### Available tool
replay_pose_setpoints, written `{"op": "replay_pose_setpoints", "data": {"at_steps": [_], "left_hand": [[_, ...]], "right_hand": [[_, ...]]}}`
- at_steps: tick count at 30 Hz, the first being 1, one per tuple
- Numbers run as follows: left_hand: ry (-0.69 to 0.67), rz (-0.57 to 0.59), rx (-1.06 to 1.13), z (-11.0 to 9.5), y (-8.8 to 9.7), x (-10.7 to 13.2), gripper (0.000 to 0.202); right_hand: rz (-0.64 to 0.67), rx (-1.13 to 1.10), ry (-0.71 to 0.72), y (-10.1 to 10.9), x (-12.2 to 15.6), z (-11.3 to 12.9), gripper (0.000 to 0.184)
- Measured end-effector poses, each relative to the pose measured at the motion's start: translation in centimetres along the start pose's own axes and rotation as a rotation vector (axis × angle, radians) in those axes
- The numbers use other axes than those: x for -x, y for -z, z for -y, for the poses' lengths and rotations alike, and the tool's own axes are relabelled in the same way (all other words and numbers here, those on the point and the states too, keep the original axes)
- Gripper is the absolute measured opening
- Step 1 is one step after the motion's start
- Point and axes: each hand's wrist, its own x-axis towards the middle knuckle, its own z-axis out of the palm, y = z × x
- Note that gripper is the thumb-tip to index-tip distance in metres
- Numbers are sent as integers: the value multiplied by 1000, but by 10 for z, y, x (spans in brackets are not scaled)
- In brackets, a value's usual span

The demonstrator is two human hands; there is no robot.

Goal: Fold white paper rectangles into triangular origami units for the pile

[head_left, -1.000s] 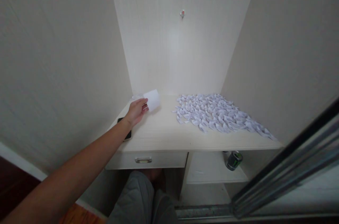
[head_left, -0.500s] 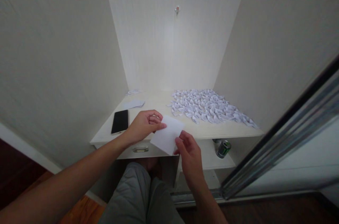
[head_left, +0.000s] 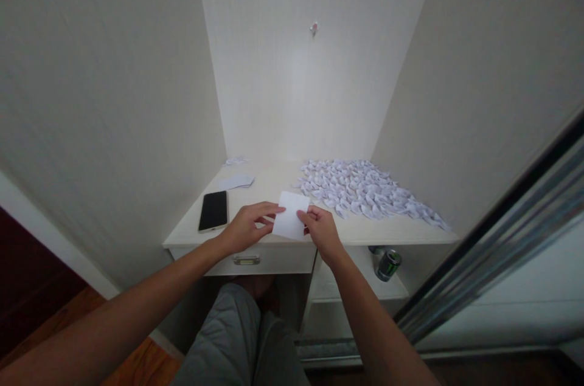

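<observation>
A small white sheet of paper (head_left: 291,225) is held up just above the front edge of the desk. My right hand (head_left: 323,229) pinches its right side, thumb lying on the upper face and fingers behind. At the opposite edge is my left hand (head_left: 249,226), one fingertip over the paper and the other fingers curled beside it. Left of that hand, a dark-screened phone (head_left: 213,211) lies flat. Behind the phone rests a small stack of white paper (head_left: 236,182).
Many folded white paper pieces (head_left: 365,188) cover the right part of the desk (head_left: 269,174). A few paper bits (head_left: 236,160) lie in the back left corner. A dark can (head_left: 389,265) stands on the shelf below. White panels enclose both sides.
The paper has turned so its sides stand more upright, and it sits slightly higher. My right hand has moved up with it. The left hand's grip has shifted along the left edge.
</observation>
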Motion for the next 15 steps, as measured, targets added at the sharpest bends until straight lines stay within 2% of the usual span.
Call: {"op": "replay_pose_setpoints", "data": {"at_steps": [6, 8, 10, 12, 15], "left_hand": [[-45, -109, -67, 30, -1, -32, 22], [-7, -183, -36, 40, 3, -46, 18], [50, -269, 25, 49, 9, -62, 25], [118, -301, 141, 56, 16, -81, 34], [225, -249, 344, 72, 26, -109, 49]], "right_hand": [[53, -19, -18, -4, -39, -9, 25], [45, -61, -14, -4, -54, -10, 33], [20, -96, 23, -6, -70, -11, 48], [19, -82, 77, -11, -89, -10, 56], [135, -15, 67, -25, -122, -9, 46]]}}
